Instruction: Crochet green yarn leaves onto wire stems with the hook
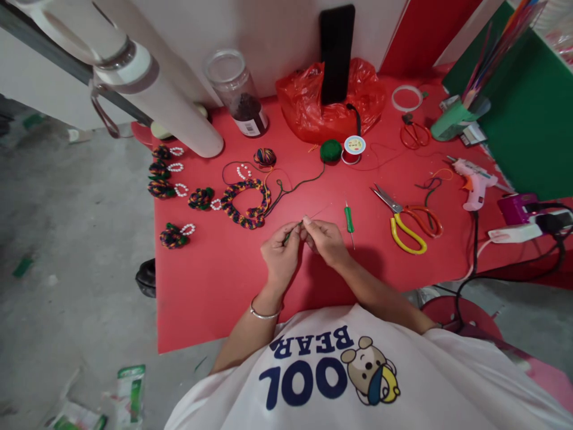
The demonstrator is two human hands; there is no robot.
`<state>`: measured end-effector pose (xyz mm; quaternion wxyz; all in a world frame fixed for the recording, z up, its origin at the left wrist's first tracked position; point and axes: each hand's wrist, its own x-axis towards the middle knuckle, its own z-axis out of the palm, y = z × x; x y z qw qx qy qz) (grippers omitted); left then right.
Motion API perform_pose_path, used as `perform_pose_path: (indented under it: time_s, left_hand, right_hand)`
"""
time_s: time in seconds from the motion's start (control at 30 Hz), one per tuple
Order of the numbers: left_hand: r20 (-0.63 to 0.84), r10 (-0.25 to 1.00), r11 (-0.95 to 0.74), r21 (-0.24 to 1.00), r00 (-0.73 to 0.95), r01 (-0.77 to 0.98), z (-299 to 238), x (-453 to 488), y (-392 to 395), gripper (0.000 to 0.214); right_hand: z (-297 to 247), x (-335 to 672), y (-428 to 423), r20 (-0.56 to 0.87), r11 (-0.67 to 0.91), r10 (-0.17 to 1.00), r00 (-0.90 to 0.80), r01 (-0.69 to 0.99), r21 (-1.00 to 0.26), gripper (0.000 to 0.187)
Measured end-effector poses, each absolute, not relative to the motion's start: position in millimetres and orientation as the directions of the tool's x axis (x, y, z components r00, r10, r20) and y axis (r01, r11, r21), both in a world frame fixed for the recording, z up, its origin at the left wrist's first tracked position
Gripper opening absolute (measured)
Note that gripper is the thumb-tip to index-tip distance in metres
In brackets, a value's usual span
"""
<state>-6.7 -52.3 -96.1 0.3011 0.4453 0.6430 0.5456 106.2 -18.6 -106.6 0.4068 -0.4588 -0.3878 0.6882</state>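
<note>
1. Sitting at eleven o'clock from the left hand (282,252) is a braided loop (227,206).
2. That hand is pinching a green strand (287,236), apparently working it.
3. The right hand (329,242) is seemingly pinching its end; next is probably needing steadiness.

White shirt (425,382), navy lettering (311,379), cartoon bear print (369,367), slim silver bangle (265,316) on left wrist
</note>
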Motion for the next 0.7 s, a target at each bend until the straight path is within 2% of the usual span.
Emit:
perform_pose_path:
  time_s: [0.13,0.27,0.53,0.7]
  left_hand:
    - [0.047,0.911,0.043,0.977,-0.409,0.208,-97.8,-5.6,-52.2,0.017]
    - [-0.047,0.922,0.093,0.991,-0.384,0.101,-105.4,-5.7,-53.5,0.017]
    - [-0.093,0.919,0.123,0.991,-0.383,0.054,-108.3,-3.1,-56.1,0.017]
    - [-0.056,0.918,0.095,0.992,-0.393,0.08,-105.9,-2.5,-55.8,0.017]
  right_hand:
    - [-106.6,103.7,-13.4,-0.376,-0.47,0.879,-0.294,-0.405,-0.784,0.04]
    - [-106.1,104.7,-8.3,-0.399,-0.502,0.865,-0.305,-0.52,-0.691,0.045]
    - [-106.5,101.9,-6.9,-0.401,-0.392,0.909,-0.11,-0.549,-0.738,0.058]
    - [-107.2,101.0,-5.6,-0.379,-0.358,0.922,-0.079,-0.549,-0.755,0.069]
